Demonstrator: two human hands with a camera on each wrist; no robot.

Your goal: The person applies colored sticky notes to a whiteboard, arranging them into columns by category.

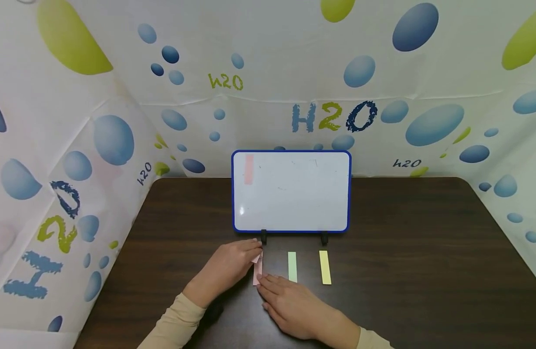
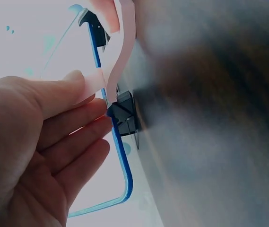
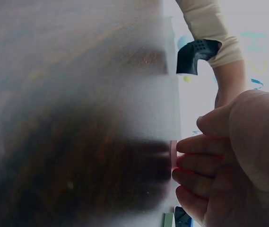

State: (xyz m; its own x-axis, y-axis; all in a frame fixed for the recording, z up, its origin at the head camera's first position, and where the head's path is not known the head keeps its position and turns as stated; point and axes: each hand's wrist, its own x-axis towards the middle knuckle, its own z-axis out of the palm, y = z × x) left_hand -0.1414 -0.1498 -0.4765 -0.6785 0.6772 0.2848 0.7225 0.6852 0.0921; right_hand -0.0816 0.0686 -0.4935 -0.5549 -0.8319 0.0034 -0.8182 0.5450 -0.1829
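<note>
My left hand pinches the loose end of a pale pink paper strip between thumb and fingers. That strip lifts away from a pink sticky-note pad, which bows upward in the left wrist view. With nearly straight fingers, my right hand touches the pad's near end; its thumb stands apart in the right wrist view. To the right are a green strip pad and a yellow strip pad. One pink strip is stuck at the whiteboard's upper left.
The blue-framed whiteboard stands upright at the back of the dark wooden table, on black feet close beyond the pads. A white curtain with blue and green drops surrounds the table's back and sides.
</note>
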